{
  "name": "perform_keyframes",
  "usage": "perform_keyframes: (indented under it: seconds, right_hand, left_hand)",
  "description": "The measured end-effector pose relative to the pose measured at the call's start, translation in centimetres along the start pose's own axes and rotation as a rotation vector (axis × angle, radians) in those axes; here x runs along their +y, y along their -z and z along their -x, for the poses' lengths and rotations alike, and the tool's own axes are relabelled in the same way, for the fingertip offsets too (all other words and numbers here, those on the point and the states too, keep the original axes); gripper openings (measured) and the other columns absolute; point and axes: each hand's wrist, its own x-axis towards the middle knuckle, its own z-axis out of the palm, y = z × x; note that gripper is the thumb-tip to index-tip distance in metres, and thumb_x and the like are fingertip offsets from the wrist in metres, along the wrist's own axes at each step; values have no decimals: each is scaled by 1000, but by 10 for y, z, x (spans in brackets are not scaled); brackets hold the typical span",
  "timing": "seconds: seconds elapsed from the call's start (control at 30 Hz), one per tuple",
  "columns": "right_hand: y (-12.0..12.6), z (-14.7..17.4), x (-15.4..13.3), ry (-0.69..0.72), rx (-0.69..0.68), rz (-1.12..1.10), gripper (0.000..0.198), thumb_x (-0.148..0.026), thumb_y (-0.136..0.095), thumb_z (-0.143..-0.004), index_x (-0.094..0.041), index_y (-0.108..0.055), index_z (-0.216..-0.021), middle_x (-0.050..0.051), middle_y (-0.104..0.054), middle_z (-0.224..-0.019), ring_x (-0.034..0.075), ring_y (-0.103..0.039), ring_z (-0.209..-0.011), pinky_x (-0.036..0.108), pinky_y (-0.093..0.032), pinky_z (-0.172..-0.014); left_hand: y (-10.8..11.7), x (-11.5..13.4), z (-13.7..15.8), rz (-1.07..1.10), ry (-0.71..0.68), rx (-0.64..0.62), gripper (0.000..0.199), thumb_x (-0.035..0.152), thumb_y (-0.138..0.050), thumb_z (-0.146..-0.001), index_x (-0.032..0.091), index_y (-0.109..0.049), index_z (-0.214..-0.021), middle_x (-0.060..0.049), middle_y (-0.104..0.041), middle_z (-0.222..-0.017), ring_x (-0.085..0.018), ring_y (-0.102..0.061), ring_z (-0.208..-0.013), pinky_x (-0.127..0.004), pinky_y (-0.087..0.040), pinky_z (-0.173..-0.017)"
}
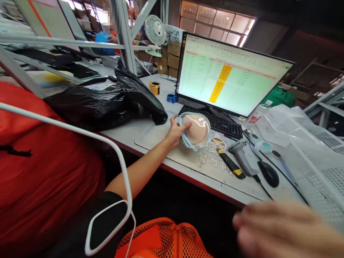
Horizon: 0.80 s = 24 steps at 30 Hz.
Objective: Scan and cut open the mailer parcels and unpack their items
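Note:
My left hand is closed on the edge of a round clear pouch with light-blue trim, thumb lying across its front. Something smooth, rounded and beige shows through the clear face; I cannot make out its kind. The pouch is held over the desk mat, in front of the black keyboard. At the lower right, my right hand is blurred by motion. Its fingers look stretched out, and nothing shows in them. A yellow-and-black utility knife and a grey barcode scanner lie between the two hands.
A monitor stands behind the keyboard. Black plastic bags cover the desk's left side. A mouse, cables and a white perforated basket are at right. A large red bag and white looped cord occupy the near left.

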Motion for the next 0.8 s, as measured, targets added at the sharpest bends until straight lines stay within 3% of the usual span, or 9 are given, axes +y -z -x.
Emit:
perform_keyframes:
  seconds: [0.07,0.13,0.2,0.27,0.37,0.43,0.53,0.63,0.8]
  right_hand:
    - [-8,-38,36,39,232,102,27,-32,-77,-86,-46,-75,-110,4,-78,-107,29,-72,-104,47,-64,-86]
    - [-31,-81,83,-74,285,102,39,-39,-77,-87,-30,-71,-125,10,-70,-136,32,-66,-126,53,-59,-102]
    - [-60,-111,132,-343,187,-98,82,-53,-81,-79,-22,-55,-150,16,-58,-153,33,-67,-122,51,-64,-92]
    - [-83,-121,175,-538,185,-359,96,-56,-77,-78,-23,-40,-161,16,-53,-158,29,-71,-109,43,-67,-77]
    - [-95,-110,214,-707,365,-636,79,-45,-68,-76,-21,-53,-150,13,-68,-139,21,-71,-84,30,-61,-56]
    - [-89,-99,224,-762,408,-795,63,-39,-63,-75,-18,-64,-134,8,-76,-114,17,-66,-68,25,-52,-45]
    - [-79,-90,227,-880,300,-993,44,-34,-62,-76,-19,-68,-117,1,-73,-82,15,-58,-50,23,-42,-36]
    - [-80,-89,224,-1012,112,-1015,25,-35,-65,-77,-18,-68,-96,0,-64,-62,16,-55,-42,24,-36,-31]
    - [-80,-90,221,-999,56,-791,31,-47,-70,-87,-17,-73,-91,4,-68,-65,17,-58,-47,27,-44,-36]
  left_hand:
    - [-16,12,-13,-12,-21,-8,95,41,-91,-79,32,-32,-153,-13,-57,-145,-28,-66,-120,-36,-60,-90]
    - [-31,18,-23,21,-40,8,83,45,-91,-77,30,-42,-143,-11,-61,-140,-25,-68,-113,-33,-60,-82]
    - [-40,16,-30,40,-24,69,78,49,-93,-74,27,-46,-132,-9,-64,-130,-22,-69,-103,-30,-59,-76]
    - [-39,8,-35,17,40,110,79,57,-94,-69,24,-47,-124,-9,-66,-121,-23,-69,-99,-30,-58,-72]
    - [-25,-4,-40,-42,62,-90,80,80,-84,-68,21,-51,-111,-14,-65,-122,-32,-69,-111,-37,-61,-77]
    - [-16,-10,-42,-95,-97,-331,89,91,-76,-68,21,-54,-117,-19,-57,-144,-38,-58,-135,-45,-60,-94]
    - [-8,-17,-42,-209,-442,-593,117,95,-78,-59,29,-40,-149,-18,-30,-171,-39,-30,-160,-51,-41,-123]
    - [-7,-18,-39,-326,-620,-647,128,78,-94,-56,34,-30,-159,-17,-36,-169,-37,-35,-158,-51,-35,-128]
    - [-6,-3,-31,-508,-736,-571,96,58,-98,-67,27,-56,-147,-11,-62,-140,-29,-65,-124,-42,-52,-111]
